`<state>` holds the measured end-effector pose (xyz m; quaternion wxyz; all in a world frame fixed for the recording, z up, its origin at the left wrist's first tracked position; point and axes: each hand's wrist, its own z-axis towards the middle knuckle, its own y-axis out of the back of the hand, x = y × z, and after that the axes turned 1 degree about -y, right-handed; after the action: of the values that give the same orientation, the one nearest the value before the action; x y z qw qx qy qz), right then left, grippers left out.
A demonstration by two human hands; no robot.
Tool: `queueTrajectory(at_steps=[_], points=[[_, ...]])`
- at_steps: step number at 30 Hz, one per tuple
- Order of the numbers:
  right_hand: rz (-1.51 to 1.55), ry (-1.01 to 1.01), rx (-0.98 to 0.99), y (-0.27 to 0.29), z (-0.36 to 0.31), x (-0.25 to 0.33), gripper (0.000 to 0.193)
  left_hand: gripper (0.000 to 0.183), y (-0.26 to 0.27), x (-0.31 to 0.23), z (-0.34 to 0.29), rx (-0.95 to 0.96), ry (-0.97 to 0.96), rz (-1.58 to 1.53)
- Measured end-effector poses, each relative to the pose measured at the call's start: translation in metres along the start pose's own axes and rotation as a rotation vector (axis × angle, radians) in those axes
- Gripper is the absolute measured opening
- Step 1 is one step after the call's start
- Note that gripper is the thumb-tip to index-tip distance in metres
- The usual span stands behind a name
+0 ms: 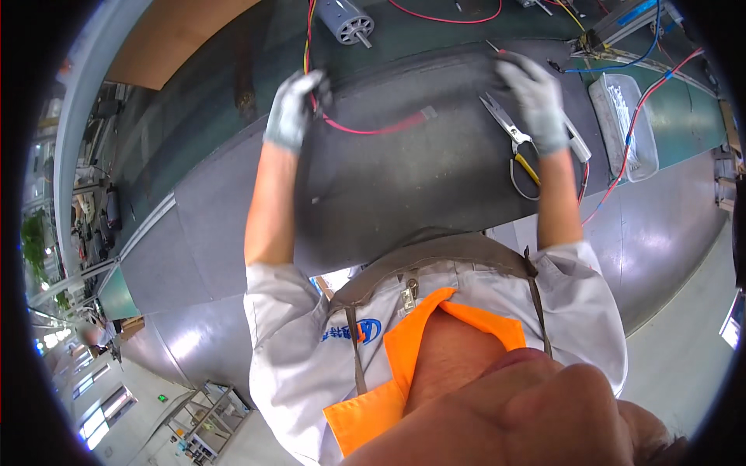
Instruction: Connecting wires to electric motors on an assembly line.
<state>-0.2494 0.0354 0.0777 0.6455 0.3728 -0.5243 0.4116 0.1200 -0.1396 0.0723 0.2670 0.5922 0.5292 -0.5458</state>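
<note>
Found red wire [357,131] at left hand [299,113], over the left-middle of the dark mat [388,186]. Ran from the fingers in a low curve toward mat centre, blurred near its loose end. Saw left hand, gloved, closed round the wire. Saw red and yellow wires [308,39] leading up from the same hand to the far edge; couldn't tell if continuous with the curved length.

Noted hands well apart, sharing nothing. Saw right hand [536,101], gloved and blurred, with a thin red piece [502,52] at the fingertips; couldn't tell if pinched.

Judged wire handling under way, not finished. Counted as done: wire in hand. Counted as open: the curved end, seen attached to nothing. Couldn't gauge how much was left.

Farther out: saw pliers [513,132] lying on the mat just beside the right wrist, ungripped. Saw white tool [577,141] partly hidden by right hand. Right of that, found clear bin [649,161] of thin white strips [620,116], with red-and-blue cable [637,116] across it. Beyond left hand, noted grey motor [339,19], shaft toward the near side.
</note>
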Motion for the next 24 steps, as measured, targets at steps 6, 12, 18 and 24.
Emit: queueTrajectory(at_steps=[6,12,18,24], points=[[0.143,-0.197,-0.569,0.146,0.011,-0.018,0.04,0.029,-0.011,0.03,-0.143,-0.006,-0.011,-0.103],[-0.235,-0.383,0.093,0.067,0.011,0.042,0.029,0.044,-0.042,0.03,-0.221,0.189,0.488,-0.218],[-0.343,0.044,0.889,-0.069,-0.062,0.032,0.026,0.027,-0.062,0.029,-0.198,0.365,0.216,0.146],[-0.007,0.001,0.53,-0.065,-0.097,0.072,0.049,0.027,-0.118,0.014,-0.157,0.139,0.064,-0.322]])
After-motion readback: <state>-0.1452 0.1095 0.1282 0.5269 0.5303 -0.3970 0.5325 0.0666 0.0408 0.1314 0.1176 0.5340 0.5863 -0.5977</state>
